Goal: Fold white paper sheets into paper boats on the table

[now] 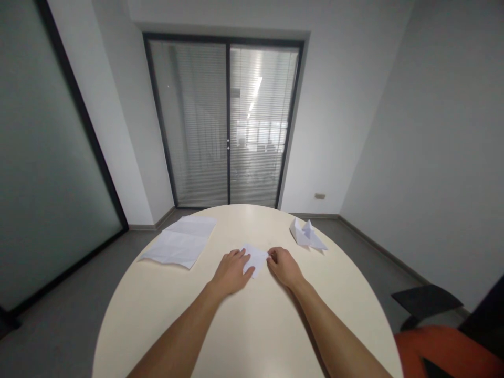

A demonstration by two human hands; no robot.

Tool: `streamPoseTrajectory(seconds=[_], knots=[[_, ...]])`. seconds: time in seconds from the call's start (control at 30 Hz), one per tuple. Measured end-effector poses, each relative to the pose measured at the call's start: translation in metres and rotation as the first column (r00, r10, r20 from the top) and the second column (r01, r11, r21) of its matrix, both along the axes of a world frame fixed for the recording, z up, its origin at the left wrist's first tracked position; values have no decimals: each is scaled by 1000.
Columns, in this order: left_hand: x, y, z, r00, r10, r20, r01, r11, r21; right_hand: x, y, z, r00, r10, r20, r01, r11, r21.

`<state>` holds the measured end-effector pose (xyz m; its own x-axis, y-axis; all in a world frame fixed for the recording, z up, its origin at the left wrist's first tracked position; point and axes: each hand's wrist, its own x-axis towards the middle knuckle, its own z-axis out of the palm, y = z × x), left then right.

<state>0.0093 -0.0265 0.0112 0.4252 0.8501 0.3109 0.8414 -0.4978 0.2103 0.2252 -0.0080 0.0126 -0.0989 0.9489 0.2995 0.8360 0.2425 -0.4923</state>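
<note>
Between my two hands a small folded square of white paper (258, 257) lies on the table, one corner turned toward me. My left hand (231, 272) rests over its left side, with fingers spread and the thumb and fingertips on the paper. At the right corner, the curled fingers of my right hand (285, 266) pinch the paper's edge; the exact grip is small and partly hidden.
The round cream table (244, 325) carries creased white paper (181, 239) at the left and a folded paper boat-like shape (307, 235) at the right. An orange chair (444, 349) with a black armrest (427, 300) stands at the right edge. Glass doors (228, 126) are beyond.
</note>
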Motion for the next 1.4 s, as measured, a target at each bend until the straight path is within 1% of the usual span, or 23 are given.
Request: streamPoseTrajectory(seconds=[0.2, 0.3, 0.4, 0.5, 0.57, 0.67, 0.77, 0.87, 1.0, 1.1, 1.2, 1.3, 1.33, 1.4], knots=[[0, 3, -3, 998, -32, 63, 33, 999, -18, -2, 1, 0, 984, -14, -176, 11, 1000, -22], [0, 3, -3, 996, -73, 53, 74, 997, -11, -3, 3, -3, 961, -20, -275, 12, 999, -30], [2, 0, 0, 993, -108, 40, 108, 994, 9, -1, 8, -8, 940, -16, -342, 15, 1000, -5], [6, -3, 3, 996, -83, 41, 82, 996, 24, 0, 11, -12, 909, 6, -416, 3, 1000, 20], [8, -4, 5, 998, -42, 46, 40, 998, 37, 0, 12, -12, 881, 63, -468, -42, 998, 54], [10, -4, 8, 998, 29, 57, -33, 997, 70, -6, 8, -8, 826, 201, -527, -163, 980, 118], [10, -2, 10, 996, 81, 42, -85, 991, 106, -13, 0, -2, 780, 302, -548, -284, 951, 120], [10, -1, 12, 996, 73, 45, -77, 990, 118, -16, -6, 2, 763, 334, -553, -345, 934, 88], [11, -2, 12, 997, 32, 70, -38, 995, 97, -15, -7, 2, 759, 339, -555, -366, 928, 66], [11, -1, 11, 994, 79, 72, -86, 992, 91, -13, -3, -1, 782, 327, -531, -338, 938, 81], [10, 1, 10, 983, 144, 110, -156, 982, 106, -10, 3, -8, 827, 255, -501, -236, 966, 101], [9, 3, 9, 965, 184, 185, -210, 968, 134, -7, 10, -18, 867, 166, -471, -130, 985, 109], [8, 4, 9, 958, 194, 213, -226, 964, 139, -5, 12, -21, 863, 139, -487, -104, 990, 98], [8, 4, 10, 941, 210, 264, -254, 956, 145, -3, 16, -27, 817, 108, -566, -99, 994, 47]])
